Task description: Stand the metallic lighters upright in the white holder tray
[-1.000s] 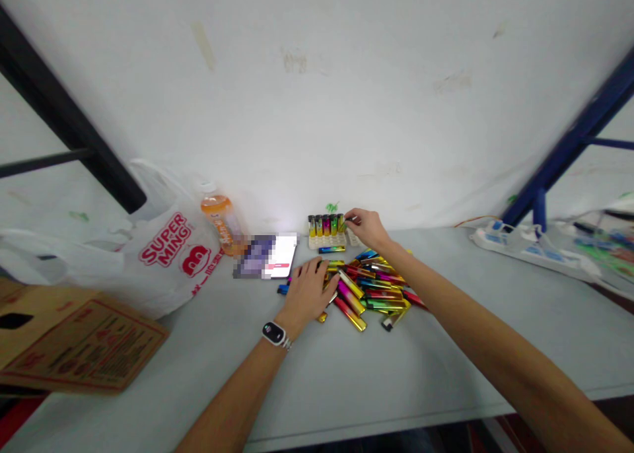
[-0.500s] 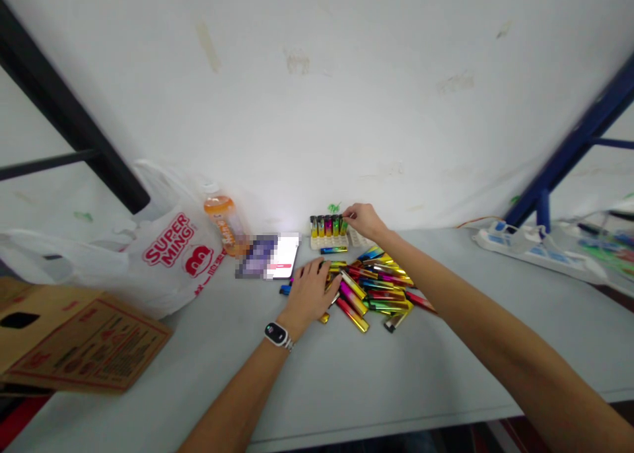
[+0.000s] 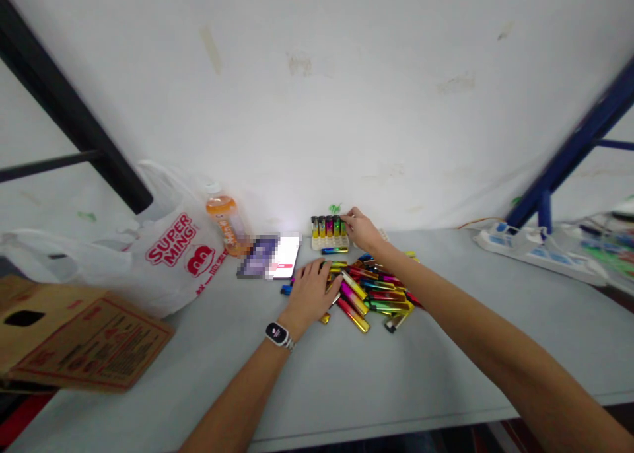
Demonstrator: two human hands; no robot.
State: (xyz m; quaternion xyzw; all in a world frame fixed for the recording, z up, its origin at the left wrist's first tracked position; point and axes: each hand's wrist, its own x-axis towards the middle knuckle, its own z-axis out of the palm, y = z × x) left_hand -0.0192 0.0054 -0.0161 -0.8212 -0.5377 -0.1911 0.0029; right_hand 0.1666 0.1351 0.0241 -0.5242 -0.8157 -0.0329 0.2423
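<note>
Several shiny multicoloured lighters [image 3: 354, 298] lie in a loose pile on the grey table. My left hand [image 3: 313, 289] rests on the pile's left side, fingers spread. Behind the pile, a white tray [image 3: 330, 243] with small holes holds a row of upright lighters [image 3: 329, 226]. One blue and yellow lighter [image 3: 335, 250] lies flat at the tray's front edge. My right hand [image 3: 360, 228] is at the right end of the upright row, its fingertips pinched at the top of the last lighter.
A phone [image 3: 272, 256] lies left of the tray, near an orange drink bottle [image 3: 228, 223]. Further left are a white plastic bag [image 3: 173, 261] and a cardboard box [image 3: 94, 337]. A power strip [image 3: 539, 251] is at the right, below a blue metal post [image 3: 569, 146].
My right hand has shifted slightly down and left at the row's end, and its forearm now covers more of the tray's right part. My left hand stays in place.
</note>
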